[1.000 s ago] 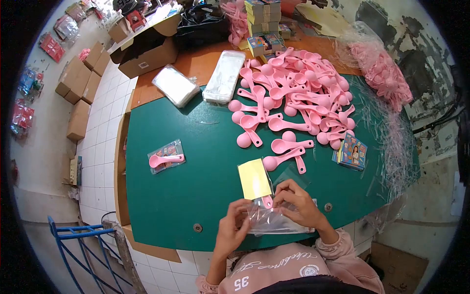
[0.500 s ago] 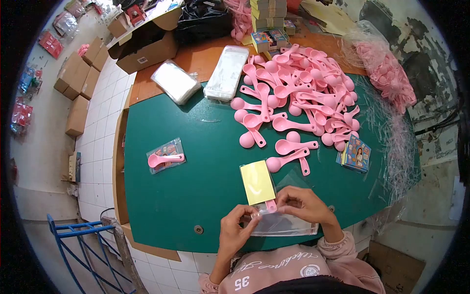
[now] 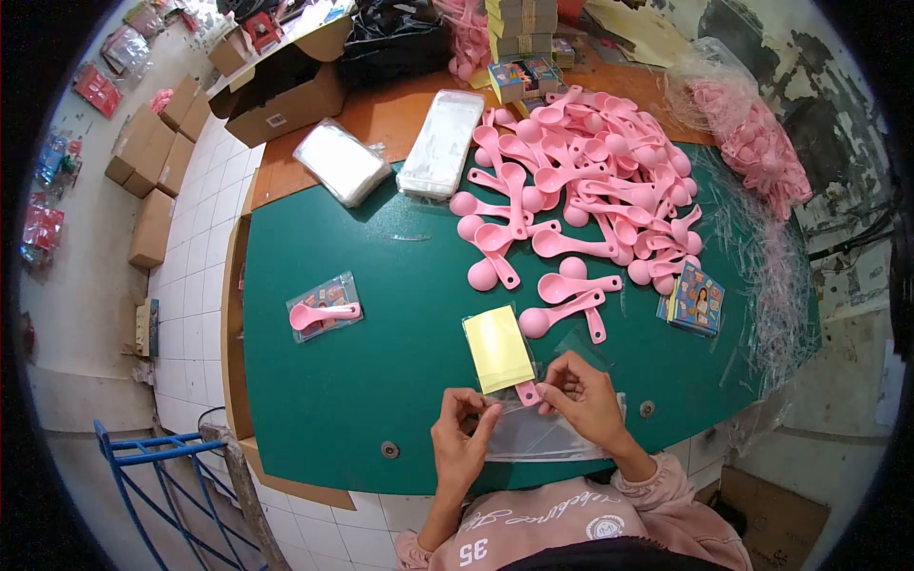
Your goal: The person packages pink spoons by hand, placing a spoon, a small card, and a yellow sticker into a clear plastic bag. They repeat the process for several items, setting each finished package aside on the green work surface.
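A clear plastic bag (image 3: 466, 333) with a yellow card (image 3: 500, 350) in it lies before me, and a pink spoon's handle (image 3: 527, 392) sticks out at its near end. My left hand (image 3: 464, 440) pinches the bag's near edge at the left. On the other side, my right hand (image 3: 583, 400) has thumb and forefinger closed on the bag's edge beside the handle. The rest of that spoon is hidden under the card. Beneath my hands lie flat clear plastic bags (image 3: 543, 436). Just beyond, two loose pink spoons (image 3: 562, 312) cross each other.
A large heap of pink spoons (image 3: 595, 181) covers the back right of the green table (image 3: 381, 381). Printed cards (image 3: 700, 300) are stacked at the right. A bagged spoon with card (image 3: 326, 309) lies left. Two stacks of clear bags (image 3: 440, 143) and an open carton (image 3: 286, 105) stand behind.
The bag with the yellow card has shifted slightly left and toward me. My right hand has turned and closed near the handle; my left hand has moved a little, still at the bag's edge.
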`<move>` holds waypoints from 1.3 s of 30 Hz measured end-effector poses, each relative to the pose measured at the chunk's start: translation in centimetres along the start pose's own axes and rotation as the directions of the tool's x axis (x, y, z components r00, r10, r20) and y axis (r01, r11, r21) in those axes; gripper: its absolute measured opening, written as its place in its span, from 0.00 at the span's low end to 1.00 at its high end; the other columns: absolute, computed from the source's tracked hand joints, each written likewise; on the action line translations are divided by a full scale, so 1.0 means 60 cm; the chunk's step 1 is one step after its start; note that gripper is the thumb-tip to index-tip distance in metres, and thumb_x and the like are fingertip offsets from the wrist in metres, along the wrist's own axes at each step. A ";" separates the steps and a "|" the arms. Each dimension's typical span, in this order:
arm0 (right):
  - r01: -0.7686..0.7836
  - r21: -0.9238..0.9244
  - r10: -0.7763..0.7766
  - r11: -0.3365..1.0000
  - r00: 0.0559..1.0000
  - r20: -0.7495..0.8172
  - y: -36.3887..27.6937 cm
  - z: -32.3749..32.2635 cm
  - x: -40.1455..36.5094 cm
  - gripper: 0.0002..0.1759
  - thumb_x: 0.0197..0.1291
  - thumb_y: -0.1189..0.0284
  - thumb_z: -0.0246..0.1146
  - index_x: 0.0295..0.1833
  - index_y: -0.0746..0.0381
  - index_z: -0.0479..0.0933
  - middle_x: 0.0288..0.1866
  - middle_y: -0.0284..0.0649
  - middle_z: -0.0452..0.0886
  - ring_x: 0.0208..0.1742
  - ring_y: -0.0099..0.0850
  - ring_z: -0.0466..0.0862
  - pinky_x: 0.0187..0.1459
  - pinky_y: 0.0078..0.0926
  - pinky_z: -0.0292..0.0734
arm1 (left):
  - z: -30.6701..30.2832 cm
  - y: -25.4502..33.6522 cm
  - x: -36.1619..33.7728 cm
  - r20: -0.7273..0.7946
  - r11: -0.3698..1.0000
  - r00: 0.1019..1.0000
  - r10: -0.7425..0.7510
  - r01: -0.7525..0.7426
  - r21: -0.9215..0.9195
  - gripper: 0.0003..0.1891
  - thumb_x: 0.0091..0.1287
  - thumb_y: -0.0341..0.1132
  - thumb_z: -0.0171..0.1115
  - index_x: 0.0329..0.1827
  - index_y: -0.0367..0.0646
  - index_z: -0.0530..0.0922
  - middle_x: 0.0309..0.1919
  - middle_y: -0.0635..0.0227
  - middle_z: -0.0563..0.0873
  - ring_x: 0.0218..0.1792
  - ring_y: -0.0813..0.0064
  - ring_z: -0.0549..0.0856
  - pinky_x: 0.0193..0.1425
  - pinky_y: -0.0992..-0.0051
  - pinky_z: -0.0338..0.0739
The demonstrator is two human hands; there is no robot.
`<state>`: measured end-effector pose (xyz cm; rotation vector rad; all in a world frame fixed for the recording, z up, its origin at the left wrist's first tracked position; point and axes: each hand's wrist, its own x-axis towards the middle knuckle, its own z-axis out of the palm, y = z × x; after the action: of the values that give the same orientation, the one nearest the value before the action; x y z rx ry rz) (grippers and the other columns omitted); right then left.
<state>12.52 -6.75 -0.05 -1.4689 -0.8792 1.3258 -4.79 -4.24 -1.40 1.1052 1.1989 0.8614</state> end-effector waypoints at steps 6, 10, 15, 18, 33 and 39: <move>0.073 -0.174 -0.068 0.982 0.997 0.036 -0.024 0.002 -0.004 0.12 0.56 0.80 0.58 0.47 0.65 0.73 0.31 0.39 0.78 0.29 0.24 0.81 0.30 0.20 0.76 | -0.004 0.014 -0.004 0.080 1.000 0.997 0.015 -0.014 -0.015 0.11 0.59 0.22 0.59 0.45 0.37 0.75 0.37 0.68 0.78 0.35 0.83 0.75 0.36 0.85 0.72; 0.380 -0.679 -0.444 0.629 0.892 0.087 -0.037 -0.033 0.024 0.15 0.52 0.77 0.60 0.48 0.62 0.74 0.37 0.41 0.77 0.38 0.34 0.79 0.38 0.31 0.74 | -0.032 0.031 0.020 0.059 0.920 0.967 0.248 -0.255 0.298 0.19 0.58 0.22 0.59 0.53 0.42 0.76 0.45 0.67 0.78 0.37 0.81 0.75 0.37 0.84 0.73; 0.329 -0.926 -0.600 0.184 0.784 0.159 -0.042 -0.100 0.086 0.15 0.50 0.76 0.58 0.47 0.60 0.75 0.42 0.38 0.76 0.46 0.35 0.75 0.44 0.33 0.69 | -0.154 0.037 0.113 -0.160 0.755 0.862 0.481 -0.314 0.575 0.17 0.60 0.23 0.55 0.54 0.41 0.76 0.48 0.61 0.79 0.43 0.73 0.78 0.46 0.77 0.73; 0.350 -0.933 -0.606 0.089 0.762 0.228 -0.040 -0.111 0.097 0.14 0.49 0.76 0.58 0.45 0.61 0.74 0.42 0.38 0.75 0.46 0.34 0.75 0.45 0.32 0.67 | -0.191 0.034 0.126 -0.225 0.596 0.842 0.490 -0.136 0.791 0.20 0.62 0.30 0.56 0.59 0.43 0.71 0.56 0.55 0.72 0.52 0.60 0.74 0.55 0.66 0.69; 0.424 -0.739 -0.744 0.523 0.650 -0.154 -0.082 -0.132 0.004 0.08 0.55 0.79 0.60 0.41 0.66 0.75 0.37 0.40 0.76 0.36 0.30 0.78 0.38 0.23 0.72 | 0.122 0.013 0.098 0.535 0.628 0.756 0.377 -0.633 0.453 0.23 0.54 0.30 0.63 0.54 0.38 0.69 0.36 0.60 0.77 0.35 0.64 0.79 0.40 0.70 0.74; 0.488 -0.272 -0.557 0.829 0.687 -0.466 -0.064 -0.124 -0.029 0.09 0.60 0.78 0.58 0.46 0.67 0.71 0.36 0.35 0.74 0.37 0.20 0.76 0.40 0.18 0.75 | 0.079 0.042 0.097 0.627 0.817 0.758 0.180 -0.470 0.334 0.19 0.56 0.28 0.60 0.52 0.38 0.72 0.30 0.65 0.79 0.31 0.71 0.79 0.38 0.73 0.74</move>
<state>19.86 -8.52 3.94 -1.4216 -0.9220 0.3982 1.08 1.02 -0.54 1.8796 0.7048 0.4252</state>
